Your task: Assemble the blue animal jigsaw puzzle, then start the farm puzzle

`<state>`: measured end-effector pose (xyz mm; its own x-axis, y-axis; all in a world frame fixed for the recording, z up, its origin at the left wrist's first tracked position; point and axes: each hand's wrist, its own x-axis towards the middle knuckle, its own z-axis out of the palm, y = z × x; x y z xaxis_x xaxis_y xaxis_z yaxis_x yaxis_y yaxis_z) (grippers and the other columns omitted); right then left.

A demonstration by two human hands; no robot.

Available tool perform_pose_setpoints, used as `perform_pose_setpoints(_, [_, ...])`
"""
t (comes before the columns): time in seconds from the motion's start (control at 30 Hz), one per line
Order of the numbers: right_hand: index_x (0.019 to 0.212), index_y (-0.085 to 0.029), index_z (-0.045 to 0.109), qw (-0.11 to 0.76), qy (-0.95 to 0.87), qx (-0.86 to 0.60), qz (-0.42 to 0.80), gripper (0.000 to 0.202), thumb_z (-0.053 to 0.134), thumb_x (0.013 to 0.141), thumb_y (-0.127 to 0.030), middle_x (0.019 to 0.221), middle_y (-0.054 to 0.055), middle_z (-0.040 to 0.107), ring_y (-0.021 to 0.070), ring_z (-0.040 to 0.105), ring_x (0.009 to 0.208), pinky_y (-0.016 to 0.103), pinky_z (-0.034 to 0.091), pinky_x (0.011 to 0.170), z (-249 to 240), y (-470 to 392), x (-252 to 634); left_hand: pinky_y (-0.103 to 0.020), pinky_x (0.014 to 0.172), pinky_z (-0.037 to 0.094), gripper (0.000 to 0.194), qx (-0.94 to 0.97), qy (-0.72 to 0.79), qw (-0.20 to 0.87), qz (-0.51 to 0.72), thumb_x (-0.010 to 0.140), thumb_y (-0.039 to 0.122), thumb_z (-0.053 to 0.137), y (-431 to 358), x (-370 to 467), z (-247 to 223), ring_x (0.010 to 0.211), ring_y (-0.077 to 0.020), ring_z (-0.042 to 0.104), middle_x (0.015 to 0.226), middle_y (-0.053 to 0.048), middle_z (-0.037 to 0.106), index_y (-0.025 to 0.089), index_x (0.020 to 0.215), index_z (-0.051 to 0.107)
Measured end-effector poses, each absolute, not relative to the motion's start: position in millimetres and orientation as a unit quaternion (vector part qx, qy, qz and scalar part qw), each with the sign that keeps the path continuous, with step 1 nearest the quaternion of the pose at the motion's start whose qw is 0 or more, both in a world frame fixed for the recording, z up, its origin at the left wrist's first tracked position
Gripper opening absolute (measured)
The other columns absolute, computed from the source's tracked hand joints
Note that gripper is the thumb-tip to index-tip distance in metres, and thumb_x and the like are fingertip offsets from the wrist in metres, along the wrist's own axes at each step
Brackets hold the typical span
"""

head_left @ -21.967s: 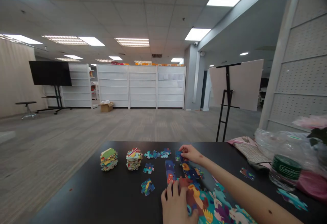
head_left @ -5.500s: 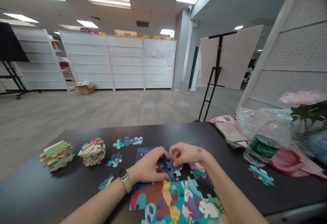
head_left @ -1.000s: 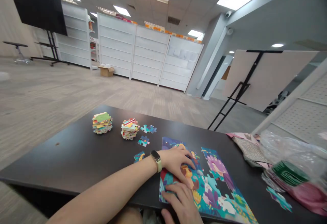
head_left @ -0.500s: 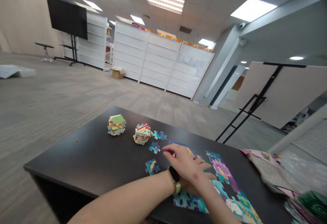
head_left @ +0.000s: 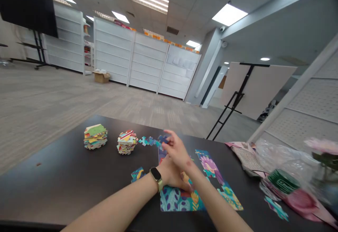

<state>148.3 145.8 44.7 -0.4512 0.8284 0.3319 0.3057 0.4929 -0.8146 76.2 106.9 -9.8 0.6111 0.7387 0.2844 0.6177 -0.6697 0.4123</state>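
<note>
Hands (head_left: 174, 151) over puzzle (head_left: 174, 201) — white stuff (head_left: 100, 71) in carton (head_left: 101, 78).

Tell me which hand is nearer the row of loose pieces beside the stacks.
Right. The right hand is at the right end of the row of loose pieces; the left hand is farther, over the puzzle.

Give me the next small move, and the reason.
Probably take the dark blue piece near the right hand and try it in the puzzle: gaps show there, that piece looks loose and close, and the left hand lies over the puzzle.
</note>
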Motion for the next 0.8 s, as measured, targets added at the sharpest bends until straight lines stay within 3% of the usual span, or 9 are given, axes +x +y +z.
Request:
perform_pose_setpoints(0.07, [0.127, -0.023, 0.054, 0.416, -0.743, -0.392, 0.349, 0.047, 0.061, 0.081, -0.033, 0.081, -0.002, 0.06, 0.0125, 0.059, 0.064, 0.026, 0.048, 0.061, 51, 157, 203, -0.052, 0.106, 0.032, 0.085, 0.887, 0.392, 0.124, 0.21, 0.065, 0.078, 0.065, 108, 70, -1, 0.126, -0.0383, 0.046, 0.137, -0.012, 0.055, 0.024, 0.131, 0.056])
perform_pose_setpoints(0.13, [0.109, -0.02, 0.061, 0.408, -0.711, -0.444, 0.362, 0.038, 0.065, 0.077, -0.041, 0.07, -0.003, 0.06, 0.0135, 0.058, 0.057, 0.026, 0.047, 0.056, 50, 170, 259, -0.053, 0.103, 0.035, 0.092, 0.888, 0.4, 0.114, 0.194, 0.061, 0.082, 0.063, 111, 65, 5, 0.123, -0.0385, 0.047, 0.135, -0.014, 0.055, 0.021, 0.13, 0.056])
perform_pose_setpoints(0.23, [0.084, -0.019, 0.058, 0.387, -0.687, -0.484, 0.379, 0.033, 0.072, 0.07, -0.046, 0.059, -0.003, 0.061, 0.0132, 0.056, 0.053, 0.025, 0.041, 0.052, 39, 182, 323, -0.052, 0.102, 0.035, 0.093, 0.889, 0.404, 0.11, 0.187, 0.059, 0.084, 0.064, 115, 60, 8, 0.123, -0.0378, 0.047, 0.134, -0.013, 0.054, 0.022, 0.129, 0.056])
perform_pose_setpoints(0.37, [0.076, -0.021, 0.05, 0.375, -0.659, -0.475, 0.446, 0.036, 0.074, 0.07, -0.047, 0.054, -0.007, 0.056, 0.0084, 0.047, 0.039, 0.021, 0.032, 0.042, 25, 176, 348, -0.05, 0.099, 0.037, 0.089, 0.888, 0.404, 0.113, 0.189, 0.061, 0.081, 0.066, 118, 61, 7, 0.117, -0.0353, 0.049, 0.13, -0.011, 0.054, 0.025, 0.129, 0.055])
perform_pose_setpoints(0.5, [0.078, -0.022, 0.049, 0.342, -0.661, -0.463, 0.481, 0.033, 0.073, 0.07, -0.042, 0.059, -0.006, 0.059, 0.0067, 0.043, 0.036, 0.019, 0.027, 0.037, 22, 169, 336, -0.048, 0.098, 0.038, 0.081, 0.883, 0.414, 0.124, 0.182, 0.065, 0.077, 0.067, 118, 66, 13, 0.113, -0.0332, 0.051, 0.128, -0.009, 0.053, 0.026, 0.127, 0.056])
perform_pose_setpoints(0.6, [0.08, -0.021, 0.053, 0.333, -0.67, -0.476, 0.462, 0.024, 0.069, 0.07, -0.036, 0.059, -0.005, 0.06, 0.0072, 0.043, 0.037, 0.02, 0.029, 0.038, 18, 173, 332, -0.049, 0.101, 0.037, 0.082, 0.881, 0.419, 0.139, 0.17, 0.065, 0.077, 0.068, 116, 69, 18, 0.116, -0.034, 0.049, 0.131, -0.009, 0.051, 0.027, 0.128, 0.055])
perform_pose_setpoints(0.8, [0.076, -0.02, 0.06, 0.446, -0.628, -0.552, 0.319, 0.01, 0.056, 0.068, -0.023, 0.056, -0.004, 0.058, 0.0127, 0.051, 0.053, 0.024, 0.037, 0.053, 3, 195, 354, -0.051, 0.107, 0.032, 0.081, 0.879, 0.423, 0.162, 0.152, 0.066, 0.073, 0.071, 117, 70, 15, 0.125, -0.0362, 0.044, 0.14, -0.009, 0.046, 0.029, 0.132, 0.054])
